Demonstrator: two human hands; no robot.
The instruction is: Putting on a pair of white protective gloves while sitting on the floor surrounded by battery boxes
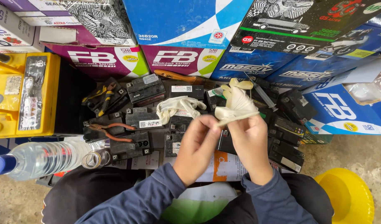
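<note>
Head view: left hand (197,146) and right hand (247,143) both pinch the cuff of a cream rubber glove (237,103); thin, limp and stretchy, best gripped at the cuff's rim, above small black batteries (145,89).

Stacked blue, magenta boxes (186,25) behind batteries (144,89)

Single head-worn view: the scene is looked down on steeply from close above, facing forward over the small black batteries (145,89) on the floor toward the stacked cartons (186,25).
</note>
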